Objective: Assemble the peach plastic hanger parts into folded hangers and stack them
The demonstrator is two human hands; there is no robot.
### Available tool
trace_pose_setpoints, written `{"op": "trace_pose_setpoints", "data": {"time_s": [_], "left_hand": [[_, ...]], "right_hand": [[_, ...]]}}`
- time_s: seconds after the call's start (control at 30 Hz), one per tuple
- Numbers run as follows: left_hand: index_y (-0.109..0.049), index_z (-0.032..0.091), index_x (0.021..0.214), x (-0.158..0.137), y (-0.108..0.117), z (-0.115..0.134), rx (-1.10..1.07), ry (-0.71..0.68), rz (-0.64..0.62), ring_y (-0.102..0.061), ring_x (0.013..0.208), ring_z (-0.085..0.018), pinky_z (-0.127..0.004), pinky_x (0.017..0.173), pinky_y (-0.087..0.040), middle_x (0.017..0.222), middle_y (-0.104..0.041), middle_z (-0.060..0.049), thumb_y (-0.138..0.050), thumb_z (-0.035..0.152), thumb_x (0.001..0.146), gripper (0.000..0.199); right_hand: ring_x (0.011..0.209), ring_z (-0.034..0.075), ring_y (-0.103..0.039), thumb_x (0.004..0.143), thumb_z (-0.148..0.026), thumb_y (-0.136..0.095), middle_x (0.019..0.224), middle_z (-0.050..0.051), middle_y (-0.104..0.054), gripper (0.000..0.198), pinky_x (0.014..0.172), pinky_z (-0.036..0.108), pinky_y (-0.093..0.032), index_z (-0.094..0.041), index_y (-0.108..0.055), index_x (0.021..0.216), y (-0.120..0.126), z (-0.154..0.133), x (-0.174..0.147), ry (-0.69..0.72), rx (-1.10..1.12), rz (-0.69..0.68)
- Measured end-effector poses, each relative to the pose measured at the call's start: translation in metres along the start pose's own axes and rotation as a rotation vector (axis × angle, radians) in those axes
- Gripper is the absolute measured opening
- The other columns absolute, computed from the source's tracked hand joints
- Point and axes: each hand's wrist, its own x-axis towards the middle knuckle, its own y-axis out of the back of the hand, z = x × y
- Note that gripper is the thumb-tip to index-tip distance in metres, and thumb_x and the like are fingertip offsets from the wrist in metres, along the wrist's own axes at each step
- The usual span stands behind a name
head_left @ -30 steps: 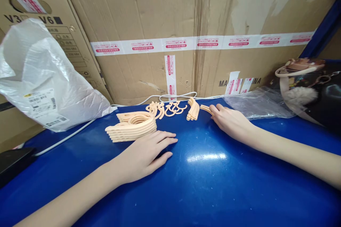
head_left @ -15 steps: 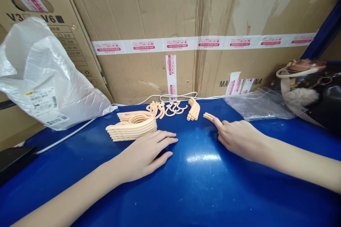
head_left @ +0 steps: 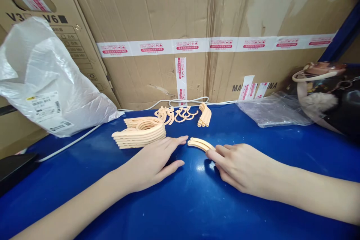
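My right hand grips a curved cream plastic piece, which looks like a hanger arm, by its right end. The piece's free left end, with small holes, points at my left hand. That hand is open, palm down, its thumb apart from the other fingers, and holds nothing. Just behind it on the left lies a neat stack of cream hanger arms. Cream hooks are spread behind, in the middle. Right of the hooks sits a small bundle of curved cream pieces.
Large cardboard boxes stand along the back of the blue table. A white plastic parcel bag leans at left, near a black object. A white cable runs behind. Clear plastic and a dark bag lie at right.
My right hand has moved left and nearer to me, bringing the curved piece close to my left hand's fingertips. My left hand stays in place, its fingers slightly closer together.
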Motion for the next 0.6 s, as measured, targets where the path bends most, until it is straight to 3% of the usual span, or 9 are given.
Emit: {"op": "trace_pose_setpoints", "data": {"time_s": [0.33,0.6], "left_hand": [[-0.052,0.023,0.120,0.002,0.001,0.001,-0.018,-0.027,-0.007,-0.052,0.119,-0.024,-0.039,0.099,-0.043,0.129,-0.057,-0.007,-0.042,0.039,0.097,0.030],[-0.052,0.020,0.098,0.000,0.005,0.004,-0.047,-0.042,-0.031,-0.052,0.120,-0.028,-0.040,0.095,-0.044,0.131,-0.055,-0.013,-0.053,0.046,0.090,0.027]], "right_hand": [[0.074,0.017,-0.049,0.096,-0.023,-0.037,0.089,0.004,-0.053,0.022,0.061,0.029,-0.036,-0.017,-0.051,0.112,0.001,0.006,0.007,0.241,0.242,0.143],[0.077,0.018,-0.049,0.089,-0.018,-0.041,0.092,0.006,-0.052,0.031,0.066,0.029,-0.040,-0.014,-0.050,0.118,-0.007,0.012,0.009,0.250,0.415,0.162]]}}
